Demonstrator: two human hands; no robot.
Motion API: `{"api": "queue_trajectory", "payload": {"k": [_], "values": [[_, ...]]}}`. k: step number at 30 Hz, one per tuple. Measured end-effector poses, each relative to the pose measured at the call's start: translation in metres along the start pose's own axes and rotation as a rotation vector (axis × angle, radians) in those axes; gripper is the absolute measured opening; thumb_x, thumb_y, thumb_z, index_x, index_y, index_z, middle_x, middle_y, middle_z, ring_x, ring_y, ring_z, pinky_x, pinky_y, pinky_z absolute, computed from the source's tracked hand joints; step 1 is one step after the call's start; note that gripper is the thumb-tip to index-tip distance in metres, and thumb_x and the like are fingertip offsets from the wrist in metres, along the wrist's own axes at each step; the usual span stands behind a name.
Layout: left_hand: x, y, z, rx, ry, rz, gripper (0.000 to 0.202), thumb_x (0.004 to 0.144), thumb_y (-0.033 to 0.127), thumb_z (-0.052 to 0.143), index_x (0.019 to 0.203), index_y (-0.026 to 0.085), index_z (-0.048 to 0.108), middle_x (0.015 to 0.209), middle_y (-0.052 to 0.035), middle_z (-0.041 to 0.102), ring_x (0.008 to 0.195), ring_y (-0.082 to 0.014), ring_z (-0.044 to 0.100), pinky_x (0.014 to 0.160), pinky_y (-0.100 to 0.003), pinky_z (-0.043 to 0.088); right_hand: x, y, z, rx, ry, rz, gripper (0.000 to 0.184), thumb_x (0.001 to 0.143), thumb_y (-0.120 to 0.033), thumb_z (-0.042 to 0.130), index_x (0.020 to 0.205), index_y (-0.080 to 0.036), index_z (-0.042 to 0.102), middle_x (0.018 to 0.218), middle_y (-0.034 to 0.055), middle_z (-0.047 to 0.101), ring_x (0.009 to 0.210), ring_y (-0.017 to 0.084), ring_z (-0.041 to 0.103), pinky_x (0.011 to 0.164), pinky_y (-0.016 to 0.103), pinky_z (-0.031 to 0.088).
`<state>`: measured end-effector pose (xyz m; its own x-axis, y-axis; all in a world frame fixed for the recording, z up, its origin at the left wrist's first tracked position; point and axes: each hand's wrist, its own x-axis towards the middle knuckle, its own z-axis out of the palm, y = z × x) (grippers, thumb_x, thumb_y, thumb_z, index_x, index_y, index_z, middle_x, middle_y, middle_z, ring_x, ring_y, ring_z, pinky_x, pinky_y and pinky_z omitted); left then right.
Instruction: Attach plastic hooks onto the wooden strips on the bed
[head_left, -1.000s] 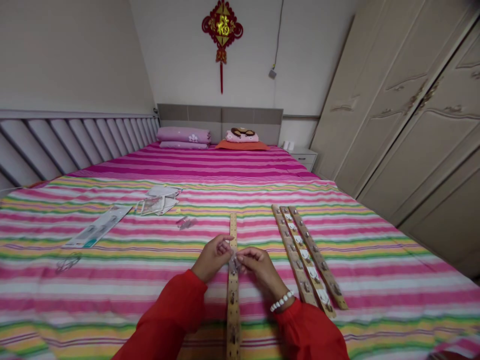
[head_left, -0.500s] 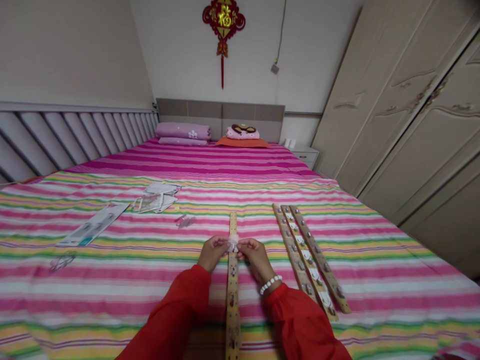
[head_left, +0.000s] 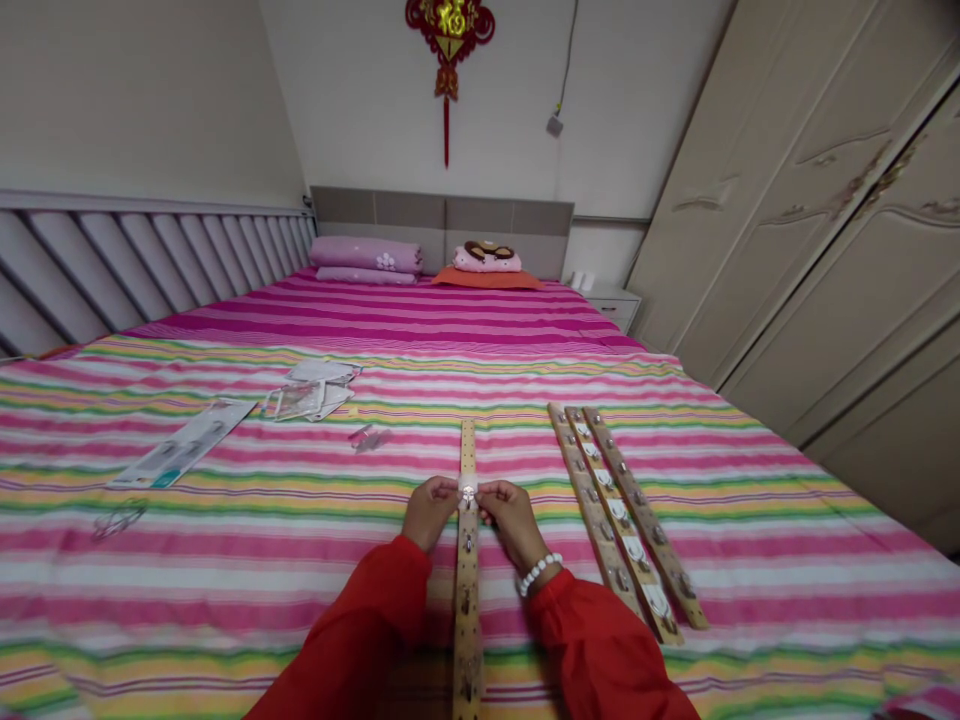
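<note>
A long wooden strip (head_left: 467, 580) with holes and small metal hooks lies lengthwise on the striped bedspread (head_left: 225, 540) in front of me. My left hand (head_left: 428, 512) and my right hand (head_left: 510, 515), both in red sleeves, pinch a small clear adhesive hook (head_left: 468, 489) from either side and hold it against the strip near its far end. A white bead bracelet sits on my right wrist.
Three similar wooden strips (head_left: 622, 515) with hooks lie side by side to the right. Flat packaging (head_left: 184, 455), a pile of clear wrappers (head_left: 311, 395) and loose small hooks (head_left: 367, 437) lie to the left. A wardrobe (head_left: 825, 220) stands on the right, pillows at the headboard.
Both hands moved a little farther up the strip with the small hook and pressed it down onto the wood. The camera tilted slightly.
</note>
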<state>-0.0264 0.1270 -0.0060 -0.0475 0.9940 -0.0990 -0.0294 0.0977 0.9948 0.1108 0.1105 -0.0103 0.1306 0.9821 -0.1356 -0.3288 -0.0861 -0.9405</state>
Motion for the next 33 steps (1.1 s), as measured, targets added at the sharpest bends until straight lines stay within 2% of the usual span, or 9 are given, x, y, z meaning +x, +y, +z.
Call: {"api": "queue_trajectory", "payload": {"k": [15,24,26,29,33], "values": [[0.003,-0.013,0.000,0.085,0.032,0.061,0.025,0.048,0.030,0.070,0.067,0.015,0.065,0.052,0.0037,0.057,0.051,-0.0109,0.053,0.054,-0.024,0.042,0.001,0.004,-0.001,-0.028,0.026,0.017,0.012,0.051,-0.020,0.070,0.058,-0.015,0.062,0.041,-0.0044,0.056,0.037,0.008,0.045,0.040,0.020,0.031],[0.004,-0.018,0.000,0.082,0.024,0.044,0.032,0.052,0.027,0.069,0.081,0.014,0.068,0.052,0.0055,0.056,0.050,-0.0103,0.053,0.054,-0.023,0.043,0.003,0.001,0.001,-0.077,0.039,0.071,0.013,0.051,-0.019,0.069,0.058,-0.016,0.058,0.038,-0.0065,0.052,0.034,0.007,0.043,0.035,0.018,0.030],[0.004,-0.019,0.000,0.076,0.011,0.037,0.032,0.052,0.026,0.069,0.081,0.014,0.069,0.052,0.0054,0.056,0.049,-0.0100,0.052,0.054,-0.023,0.042,0.006,-0.001,0.002,-0.112,0.024,0.101,0.015,0.056,-0.024,0.069,0.055,-0.017,0.056,0.038,-0.0052,0.053,0.033,0.007,0.043,0.034,0.018,0.029],[0.006,-0.019,-0.001,0.078,-0.007,0.024,0.033,0.051,0.026,0.069,0.082,0.013,0.070,0.051,0.0053,0.056,0.049,-0.0101,0.052,0.054,-0.023,0.042,0.013,-0.003,0.002,-0.174,0.005,0.143,0.027,0.063,-0.031,0.066,0.046,-0.018,0.051,0.035,-0.0033,0.051,0.028,0.006,0.040,0.029,0.019,0.025],[0.008,-0.018,-0.004,0.061,-0.040,-0.001,0.034,0.049,0.022,0.072,0.081,0.013,0.070,0.050,0.0048,0.058,0.050,-0.0107,0.054,0.055,-0.023,0.043,0.024,-0.006,0.004,-0.273,-0.011,0.202,0.033,0.063,-0.026,0.068,0.037,-0.019,0.048,0.026,-0.0037,0.044,0.022,0.005,0.032,0.026,0.019,0.018]]}}
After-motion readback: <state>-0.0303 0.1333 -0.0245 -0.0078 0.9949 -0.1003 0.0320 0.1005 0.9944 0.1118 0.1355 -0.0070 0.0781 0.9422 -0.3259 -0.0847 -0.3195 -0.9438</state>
